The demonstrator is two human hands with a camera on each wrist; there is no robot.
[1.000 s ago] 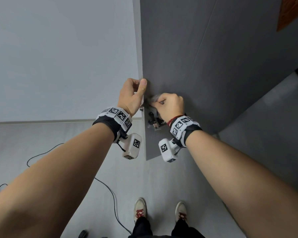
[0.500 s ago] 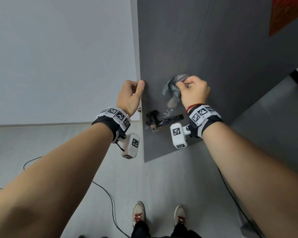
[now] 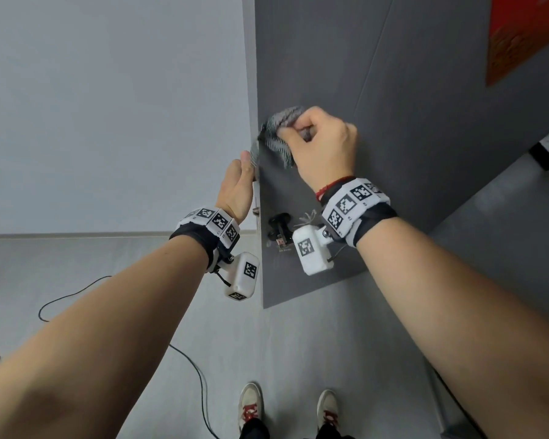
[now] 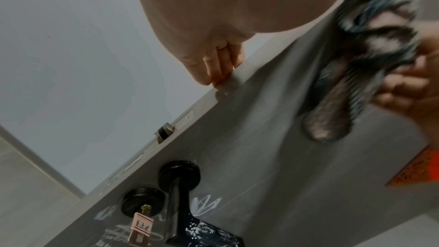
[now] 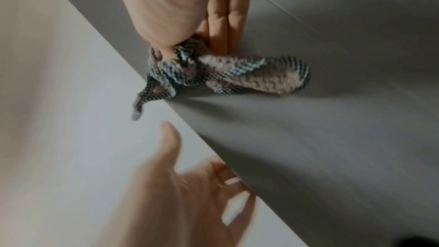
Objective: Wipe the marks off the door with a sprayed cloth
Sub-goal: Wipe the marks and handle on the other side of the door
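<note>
A dark grey door (image 3: pixel 393 90) stands ajar in front of me. My right hand (image 3: pixel 324 144) grips a bunched grey-blue knitted cloth (image 3: pixel 279 128) and presses it on the door face near the free edge, above the black handle (image 3: pixel 279 223). In the right wrist view, the cloth (image 5: pixel 237 74) lies flat on the door, one corner hanging past the edge. White scribbled marks (image 4: pixel 206 204) show beside and below the handle. My left hand (image 3: pixel 236 188) holds the door's edge just below the cloth, its fingers (image 4: pixel 221 67) curled round the edge.
A red paper (image 3: pixel 526 36) is stuck high on the door at the right. A key with a pink tag (image 4: pixel 141 230) hangs in the lock. A pale wall (image 3: pixel 108 106) is at the left. A black cable (image 3: pixel 76 293) runs over the grey floor by my shoes (image 3: pixel 251 403).
My right hand has carried the cloth up from the handle, then left toward the door's edge. My left hand stays on the edge, a little higher.
</note>
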